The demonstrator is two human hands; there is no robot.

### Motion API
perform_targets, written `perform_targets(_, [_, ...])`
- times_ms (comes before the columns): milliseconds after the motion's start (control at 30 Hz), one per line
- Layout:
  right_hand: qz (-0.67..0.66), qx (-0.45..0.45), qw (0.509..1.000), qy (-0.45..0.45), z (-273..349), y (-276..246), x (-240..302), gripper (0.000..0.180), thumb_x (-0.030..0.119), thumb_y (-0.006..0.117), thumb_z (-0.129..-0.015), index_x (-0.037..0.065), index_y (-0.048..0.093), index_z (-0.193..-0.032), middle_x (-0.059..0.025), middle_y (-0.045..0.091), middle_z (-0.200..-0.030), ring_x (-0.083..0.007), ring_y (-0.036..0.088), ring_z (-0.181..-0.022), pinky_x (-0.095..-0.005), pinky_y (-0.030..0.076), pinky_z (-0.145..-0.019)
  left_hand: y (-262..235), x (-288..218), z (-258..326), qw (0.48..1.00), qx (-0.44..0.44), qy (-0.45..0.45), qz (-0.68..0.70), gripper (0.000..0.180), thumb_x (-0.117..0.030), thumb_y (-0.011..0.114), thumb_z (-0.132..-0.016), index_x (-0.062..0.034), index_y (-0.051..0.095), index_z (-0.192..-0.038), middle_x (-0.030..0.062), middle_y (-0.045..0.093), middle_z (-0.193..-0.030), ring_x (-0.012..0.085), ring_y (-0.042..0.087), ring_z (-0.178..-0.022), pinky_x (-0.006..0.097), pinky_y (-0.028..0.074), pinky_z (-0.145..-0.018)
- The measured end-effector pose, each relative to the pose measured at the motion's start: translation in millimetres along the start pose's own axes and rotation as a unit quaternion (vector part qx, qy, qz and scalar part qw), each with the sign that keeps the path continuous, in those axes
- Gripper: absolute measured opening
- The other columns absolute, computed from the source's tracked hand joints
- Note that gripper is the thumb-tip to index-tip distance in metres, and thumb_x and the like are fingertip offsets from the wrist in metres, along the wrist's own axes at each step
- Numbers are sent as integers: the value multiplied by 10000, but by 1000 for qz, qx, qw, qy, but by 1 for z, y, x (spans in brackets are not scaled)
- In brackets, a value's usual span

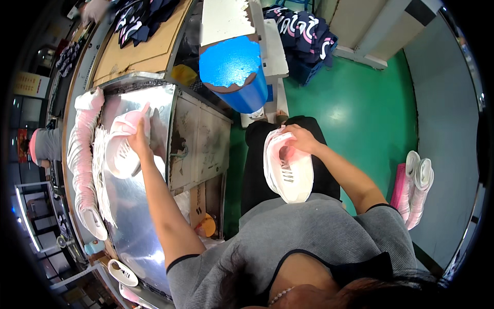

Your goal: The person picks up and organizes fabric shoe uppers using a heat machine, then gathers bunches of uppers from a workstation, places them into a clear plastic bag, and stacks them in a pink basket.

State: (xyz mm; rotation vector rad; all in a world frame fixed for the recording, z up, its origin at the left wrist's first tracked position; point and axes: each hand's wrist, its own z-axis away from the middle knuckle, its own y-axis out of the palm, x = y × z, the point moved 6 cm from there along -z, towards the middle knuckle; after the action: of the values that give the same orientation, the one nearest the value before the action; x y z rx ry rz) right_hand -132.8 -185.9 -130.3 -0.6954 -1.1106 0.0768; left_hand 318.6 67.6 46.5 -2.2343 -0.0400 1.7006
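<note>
My left hand (pixel 138 139) reaches over the metal tabletop (pixel 139 221) and is closed on a white and pink shoe upper (pixel 122 154), its lacing holes facing up. My right hand (pixel 300 138) grips the heel end of a few nested white and pink shoe uppers (pixel 297 180), held above my lap with the toes toward me. How many are nested there I cannot tell. A long row of nested uppers (pixel 82 165) lies along the left side of the tabletop. Beside it is a bunch of white laces (pixel 101 180).
Ahead stands a blue cylinder (pixel 231 62) with a white board on top. Dark printed pieces fill a blue crate (pixel 309 72) on the green floor. Right of me, rolled uppers (pixel 419 190) stand by a pink basket (pixel 398 188). Another upper (pixel 122 272) lies near the table's close end.
</note>
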Motion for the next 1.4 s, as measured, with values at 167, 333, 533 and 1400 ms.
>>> perform_targets(167, [143, 60, 982, 104, -10, 13, -32, 651, 270, 754, -640, 54, 514, -1205, -195, 513, -1205, -355, 539, -1088, -395, 452, -913, 24, -20, 5, 990, 119, 70, -36, 628, -250, 737, -765, 61, 486, -1249, 117, 542, -1189, 188, 554, -998, 299, 432, -861])
perform_targets(333, [68, 30, 986, 148, -6, 12, -49, 637, 228, 751, -658, 35, 488, -1205, -233, 511, -1190, -369, 537, -1089, -417, 470, -891, 58, -90, 179, 972, 193, -76, 107, 362, -185, 621, -850, 8, 528, -1143, 115, 541, -1043, 195, 556, -964, 308, 463, -801])
perform_targets(533, [80, -300, 950, -41, 46, -29, 105, 592, 80, 668, -677, 16, 446, -1222, -214, 505, -1161, -395, 500, -1053, -441, 430, -913, 179, -85, 345, 723, 455, -404, 326, 472, -460, 577, -887, -52, 513, -1113, 60, 554, -1009, 156, 539, -905, 328, 450, -863])
perform_targets(1400, [-264, -117, 957, 34, -24, -44, 94, 333, 300, 691, -779, -5, 641, -901, -130, 676, -840, -198, 627, -792, -313, 474, -733, 199, -76, 258, 876, 414, -172, 179, 425, -346, 530, -930, 5, 544, -1169, 66, 592, -1090, 151, 559, -997, 284, 432, -873])
